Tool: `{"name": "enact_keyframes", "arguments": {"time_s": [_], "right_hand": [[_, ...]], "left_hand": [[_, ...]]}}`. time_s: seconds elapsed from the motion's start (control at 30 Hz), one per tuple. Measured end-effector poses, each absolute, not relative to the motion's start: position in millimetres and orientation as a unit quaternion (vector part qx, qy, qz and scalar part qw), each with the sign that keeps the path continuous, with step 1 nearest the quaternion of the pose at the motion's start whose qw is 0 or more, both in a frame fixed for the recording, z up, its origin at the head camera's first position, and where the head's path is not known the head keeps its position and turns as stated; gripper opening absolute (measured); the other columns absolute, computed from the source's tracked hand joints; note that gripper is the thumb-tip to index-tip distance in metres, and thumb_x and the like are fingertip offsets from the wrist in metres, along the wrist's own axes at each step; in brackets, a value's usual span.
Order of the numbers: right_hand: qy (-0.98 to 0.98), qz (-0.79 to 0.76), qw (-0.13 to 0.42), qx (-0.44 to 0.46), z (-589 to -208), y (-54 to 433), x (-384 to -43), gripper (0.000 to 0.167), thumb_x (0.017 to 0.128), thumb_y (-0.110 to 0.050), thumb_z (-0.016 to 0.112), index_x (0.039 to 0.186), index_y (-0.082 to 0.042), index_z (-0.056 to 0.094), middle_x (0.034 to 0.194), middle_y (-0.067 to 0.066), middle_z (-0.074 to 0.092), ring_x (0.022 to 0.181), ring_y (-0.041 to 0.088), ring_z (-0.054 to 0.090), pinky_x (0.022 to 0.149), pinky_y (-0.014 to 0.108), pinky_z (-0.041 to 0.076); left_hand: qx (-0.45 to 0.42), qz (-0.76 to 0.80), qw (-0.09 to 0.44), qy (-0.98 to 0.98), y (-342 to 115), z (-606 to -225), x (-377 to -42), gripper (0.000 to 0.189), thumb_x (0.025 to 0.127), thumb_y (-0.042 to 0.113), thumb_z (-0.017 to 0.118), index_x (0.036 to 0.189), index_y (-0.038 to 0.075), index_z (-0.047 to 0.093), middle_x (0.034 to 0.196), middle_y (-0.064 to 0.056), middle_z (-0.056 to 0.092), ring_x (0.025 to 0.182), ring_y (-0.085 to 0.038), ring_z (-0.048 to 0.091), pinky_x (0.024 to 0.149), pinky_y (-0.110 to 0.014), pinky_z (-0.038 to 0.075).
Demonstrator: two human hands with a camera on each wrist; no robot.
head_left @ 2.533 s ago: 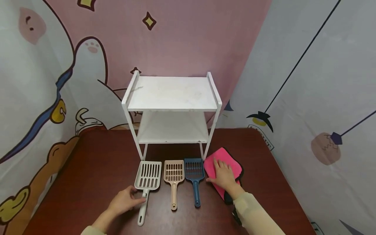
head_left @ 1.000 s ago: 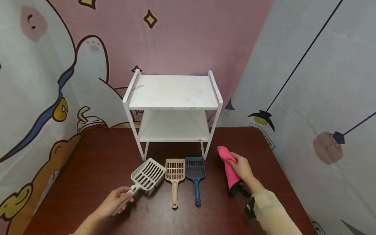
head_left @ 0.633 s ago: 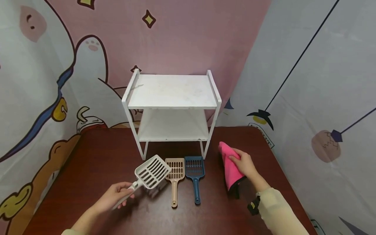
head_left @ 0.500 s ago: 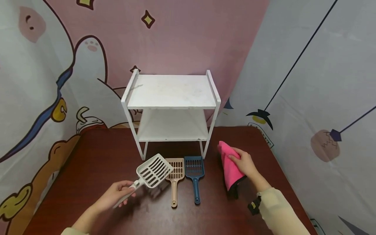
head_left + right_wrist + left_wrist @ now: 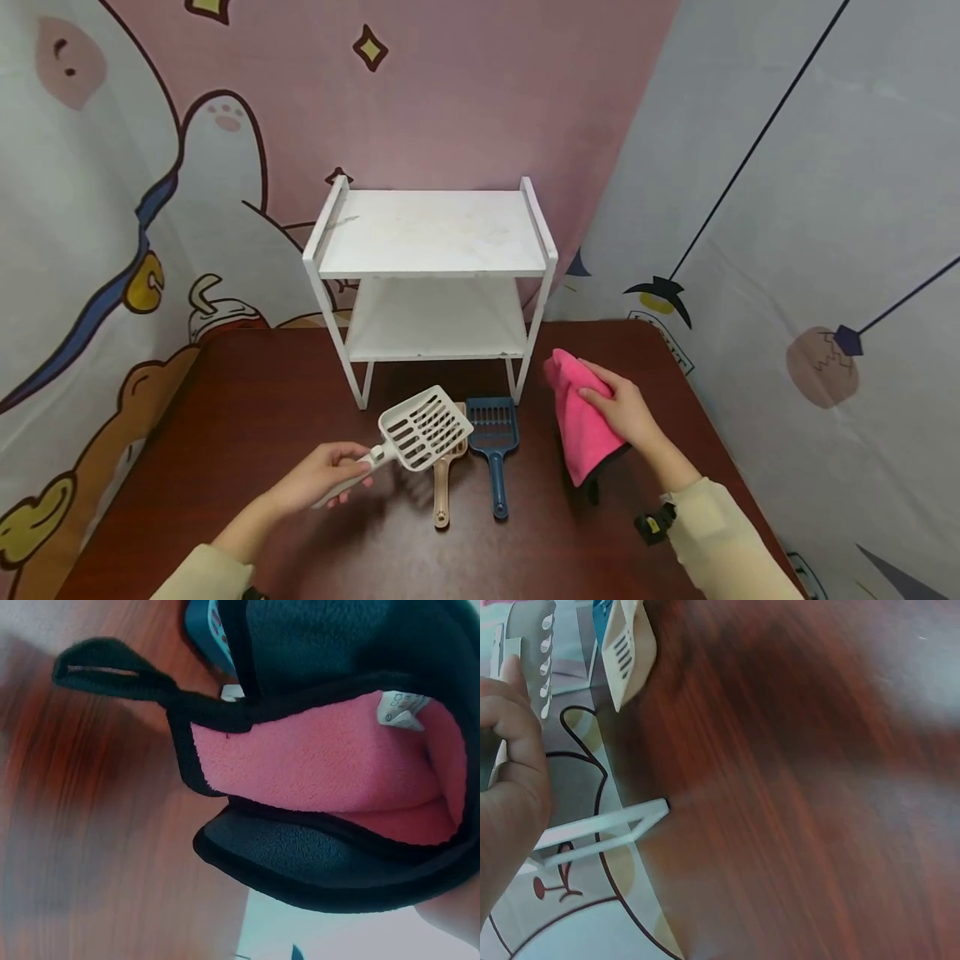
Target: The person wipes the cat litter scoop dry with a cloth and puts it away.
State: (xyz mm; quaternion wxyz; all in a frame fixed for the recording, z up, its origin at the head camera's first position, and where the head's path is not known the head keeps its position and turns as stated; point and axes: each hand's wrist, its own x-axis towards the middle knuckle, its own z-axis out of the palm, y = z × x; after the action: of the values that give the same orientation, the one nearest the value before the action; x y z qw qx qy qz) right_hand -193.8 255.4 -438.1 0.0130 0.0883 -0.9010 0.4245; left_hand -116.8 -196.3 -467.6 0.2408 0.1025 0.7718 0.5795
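Note:
My left hand (image 5: 318, 479) grips the handle of a white slotted litter scoop (image 5: 382, 455), its head raised above the table and tilted to the right. Partly behind that head lies a beige litter scoop (image 5: 441, 496). A blue litter scoop (image 5: 497, 483) lies flat beside it. My right hand (image 5: 624, 410) pinches the upper part of a folded pink fleece cloth (image 5: 581, 425), which hangs toward the table. In the right wrist view the fleece cloth (image 5: 315, 757) shows black trim, a dark grey side, a loop and a small white label.
A white two-tier shelf (image 5: 435, 233) stands at the back of the dark red-brown table (image 5: 225, 417), behind the scoops. Printed wall sheets (image 5: 480, 92) rise behind the table and along both sides.
My left hand has taken up the white scoop from the table and carried it right, over the beige one. My right hand went from lying on the pink cloth to gripping and lifting it.

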Motion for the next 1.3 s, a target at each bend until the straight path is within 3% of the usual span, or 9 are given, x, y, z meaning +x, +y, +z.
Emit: {"name": "enact_keyframes", "arguments": {"time_s": [0.2, 0.43, 0.73, 0.93, 1.3], "right_hand": [[-0.893, 0.440, 0.002, 0.088, -428, 248, -188, 0.044, 0.091, -0.023, 0.062, 0.132, -0.010, 0.054, 0.122, 0.018, 0.060, 0.083, 0.021, 0.053, 0.068, 0.025, 0.045], [-0.886, 0.448, 0.004, 0.119, -420, 236, -184, 0.042, 0.090, -0.021, 0.062, 0.130, -0.010, 0.056, 0.121, 0.017, 0.061, 0.085, 0.020, 0.054, 0.069, 0.024, 0.046], [-0.870, 0.469, -0.016, 0.155, -412, 212, -175, 0.041, 0.088, -0.018, 0.065, 0.127, -0.009, 0.058, 0.112, 0.016, 0.063, 0.074, 0.014, 0.054, 0.062, 0.022, 0.046], [-0.871, 0.443, -0.015, 0.213, -411, 187, -167, 0.039, 0.086, -0.015, 0.067, 0.123, -0.005, 0.061, 0.116, 0.016, 0.064, 0.085, 0.015, 0.055, 0.070, 0.020, 0.047], [-0.901, 0.258, -0.013, 0.350, -423, 143, -157, 0.035, 0.085, -0.018, 0.068, 0.120, -0.015, 0.065, 0.115, -0.001, 0.068, 0.103, 0.014, 0.063, 0.086, 0.030, 0.051]], "left_hand": [[0.113, 0.586, 0.267, 0.756, -181, -465, -128, 0.043, 0.094, 0.018, 0.056, 0.120, -0.014, 0.048, 0.084, -0.013, 0.067, 0.048, -0.003, 0.048, 0.041, -0.018, 0.038], [0.125, 0.576, 0.284, 0.756, -164, -457, -135, 0.041, 0.094, 0.019, 0.055, 0.121, -0.012, 0.050, 0.079, -0.002, 0.067, 0.047, -0.003, 0.047, 0.040, -0.019, 0.035], [0.164, 0.575, 0.286, 0.749, -148, -455, -142, 0.040, 0.094, 0.021, 0.056, 0.117, -0.010, 0.053, 0.079, -0.005, 0.068, 0.046, -0.002, 0.046, 0.039, -0.018, 0.034], [0.188, 0.577, 0.291, 0.739, -137, -456, -145, 0.037, 0.094, 0.021, 0.056, 0.114, -0.010, 0.053, 0.076, 0.001, 0.067, 0.045, 0.000, 0.044, 0.039, -0.018, 0.035], [0.170, 0.567, 0.270, 0.759, -125, -452, -152, 0.030, 0.094, 0.015, 0.056, 0.112, -0.008, 0.058, 0.070, 0.003, 0.064, 0.043, -0.003, 0.041, 0.039, -0.017, 0.034]]}}
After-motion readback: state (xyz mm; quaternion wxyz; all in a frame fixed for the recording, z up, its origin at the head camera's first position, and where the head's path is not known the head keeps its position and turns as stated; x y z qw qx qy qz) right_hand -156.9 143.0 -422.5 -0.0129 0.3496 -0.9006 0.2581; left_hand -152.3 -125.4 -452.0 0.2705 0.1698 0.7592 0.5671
